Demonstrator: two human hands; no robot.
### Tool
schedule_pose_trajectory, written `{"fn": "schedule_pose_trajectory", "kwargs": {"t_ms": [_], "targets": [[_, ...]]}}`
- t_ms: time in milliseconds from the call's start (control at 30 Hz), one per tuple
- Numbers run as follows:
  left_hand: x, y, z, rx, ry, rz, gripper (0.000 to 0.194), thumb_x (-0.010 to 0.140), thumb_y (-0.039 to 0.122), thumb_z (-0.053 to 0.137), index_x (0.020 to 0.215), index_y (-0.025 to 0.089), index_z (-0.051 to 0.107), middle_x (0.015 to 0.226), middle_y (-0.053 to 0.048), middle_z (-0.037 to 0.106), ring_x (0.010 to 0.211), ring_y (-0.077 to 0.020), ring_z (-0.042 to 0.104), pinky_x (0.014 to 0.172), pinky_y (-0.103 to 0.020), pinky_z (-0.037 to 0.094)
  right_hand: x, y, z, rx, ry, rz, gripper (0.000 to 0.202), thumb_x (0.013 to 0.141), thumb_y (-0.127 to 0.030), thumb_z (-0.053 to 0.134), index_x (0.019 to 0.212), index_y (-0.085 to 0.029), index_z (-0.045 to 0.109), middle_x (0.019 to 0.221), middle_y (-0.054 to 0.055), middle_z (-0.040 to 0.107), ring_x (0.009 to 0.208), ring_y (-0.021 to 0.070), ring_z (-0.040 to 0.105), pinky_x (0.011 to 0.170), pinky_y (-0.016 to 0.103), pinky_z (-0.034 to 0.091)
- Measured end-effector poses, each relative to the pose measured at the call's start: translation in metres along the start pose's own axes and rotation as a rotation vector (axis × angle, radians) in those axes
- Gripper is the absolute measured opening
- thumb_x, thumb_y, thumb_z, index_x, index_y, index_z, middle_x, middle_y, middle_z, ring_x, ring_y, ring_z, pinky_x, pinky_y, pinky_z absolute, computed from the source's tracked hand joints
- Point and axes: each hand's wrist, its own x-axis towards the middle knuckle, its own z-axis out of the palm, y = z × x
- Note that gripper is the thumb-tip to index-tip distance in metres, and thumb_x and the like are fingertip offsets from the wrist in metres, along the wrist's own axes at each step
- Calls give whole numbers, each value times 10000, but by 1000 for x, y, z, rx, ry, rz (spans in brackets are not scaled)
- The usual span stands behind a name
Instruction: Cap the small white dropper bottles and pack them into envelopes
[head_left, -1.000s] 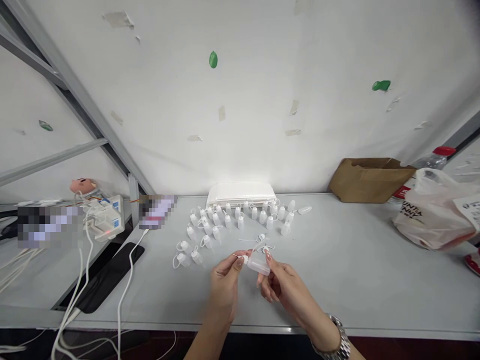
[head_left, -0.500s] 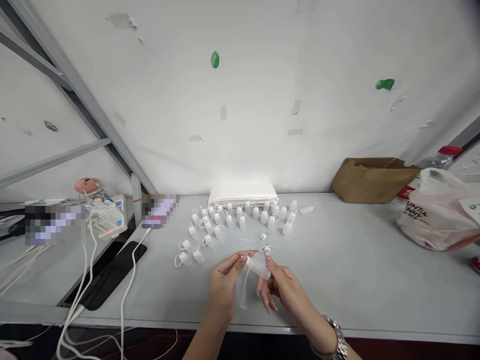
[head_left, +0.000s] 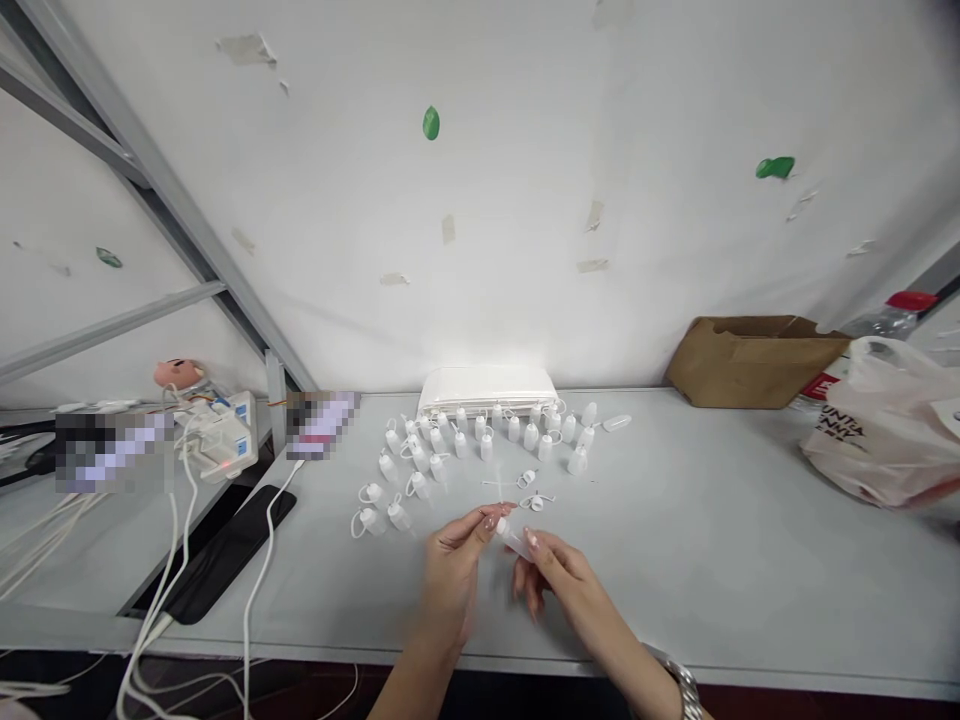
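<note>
Over the front middle of the grey table, a small translucent squeeze bottle is tilted between my two hands. The fingers of my left hand pinch its white cap end, and a thin strap points up from there. My right hand grips the bottle's body between thumb and fingers, hiding part of it. Just beyond my fingertips lie two loose white caps with looped straps, a nearer cap and a farther cap. Several capped bottles stand behind, and a few at the right, like this bottle, show no strap.
A white flat stack rests against the wall. To the left are a black power bank, a blurred phone, cables and a power strip. A brown paper bag and a white plastic bag stand right.
The cap's strap, which hung down before, now points up and away from me. My right hand has shifted slightly and covers more of the bottle. The view has moved a little.
</note>
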Motion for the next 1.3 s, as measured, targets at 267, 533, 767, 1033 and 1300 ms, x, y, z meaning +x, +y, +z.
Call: {"fn": "schedule_pose_trajectory", "kwargs": {"t_ms": [267,533,767,1033,1300], "targets": [[5,-1,-3,27,72,-9,205,670,386,706,669,183,732,816,-58,728,951,-257,592,918,-385,372,-1,-4,1,-23,45,-22,442,734,-612,573,690,-172,560,487,-49,484,407,84,403,435,224,329],[4,-1,-4,74,65,16,197,687,380,689,686,188,731,796,-40,700,878,-215,578,825,-319,402,5,-8,1,68,8,6,465,651,-600,665,745,-149,599,540,-16,577,433,94,490,451,223,389],[3,5,-3,80,-93,21,227,675,396,710,618,177,720,722,-20,658,802,-192,599,762,-293,444,0,-15,-7,254,-227,134,394,776,-480,613,582,-148,530,455,-44,491,348,34,319,413,204,267],[1,13,-1,-279,-134,-314,369,825,425,559,967,117,702,1077,-137,698,1062,-261,611,983,-409,430,-1,-7,-13,-151,300,-262,332,754,-473,627,897,-173,621,674,0,561,555,125,490,520,253,430],[-5,23,-7,-258,-176,-304,266,838,305,573,973,107,690,1142,-139,668,1114,-284,580,988,-428,440,-7,-5,-20,-365,510,-391,275,796,-420,587,949,-193,611,729,22,582,625,156,528,626,311,472]]}}
